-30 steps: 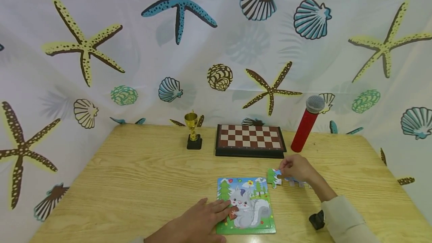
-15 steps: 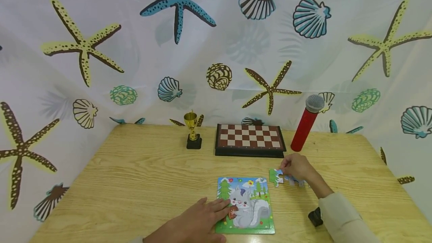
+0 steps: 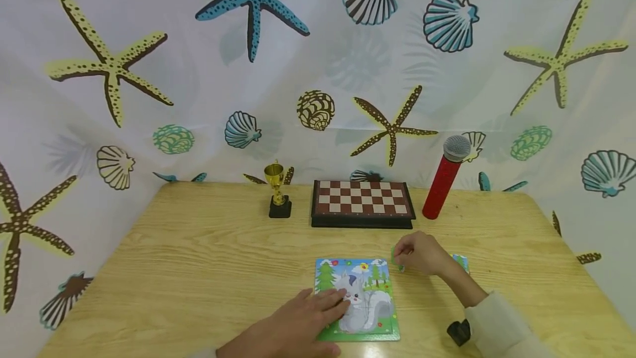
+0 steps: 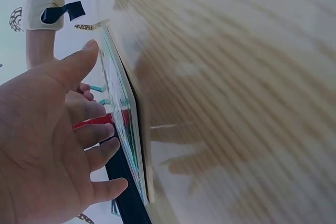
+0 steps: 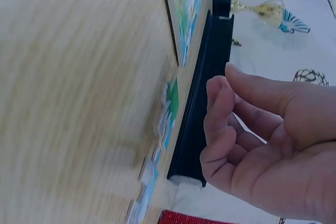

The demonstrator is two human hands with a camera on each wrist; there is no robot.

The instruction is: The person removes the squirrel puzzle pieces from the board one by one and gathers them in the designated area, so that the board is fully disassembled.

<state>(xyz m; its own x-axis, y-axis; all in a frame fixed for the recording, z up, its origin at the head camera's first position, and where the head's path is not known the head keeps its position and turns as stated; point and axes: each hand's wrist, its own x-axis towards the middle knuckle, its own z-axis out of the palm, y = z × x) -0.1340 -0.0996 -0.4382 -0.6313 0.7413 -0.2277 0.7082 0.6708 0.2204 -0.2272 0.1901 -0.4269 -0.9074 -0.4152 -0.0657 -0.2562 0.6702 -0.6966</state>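
My left hand (image 3: 300,322) rests on the left side of a squirrel jigsaw puzzle (image 3: 375,322), its fingers extended over the picture. In the left wrist view, the left hand (image 4: 50,140) spreads its fingers along the edge of the puzzle board (image 4: 134,124). Right of the puzzle, my right hand (image 3: 422,253) hovers over loose jigsaw pieces (image 3: 393,256), mostly hiding them. The right wrist view shows these jigsaw pieces (image 5: 174,100) lying in a row on the table. There the right hand (image 5: 262,135) has loosely bent fingers, thumb near the index finger, with nothing visible between them.
A folded chessboard (image 3: 362,200) lies behind the puzzle. Left of it stands a small gold trophy (image 3: 277,184), and right of it a red microphone (image 3: 442,181). Another puzzle piece (image 3: 461,261) shows beyond the right wrist. A black device (image 3: 458,333) sits at the right cuff.
My right hand has shifted slightly left and covers the green-and-white piece that showed more fully before. A piece beyond the right wrist has come into sight. My left hand reaches slightly farther over the puzzle.
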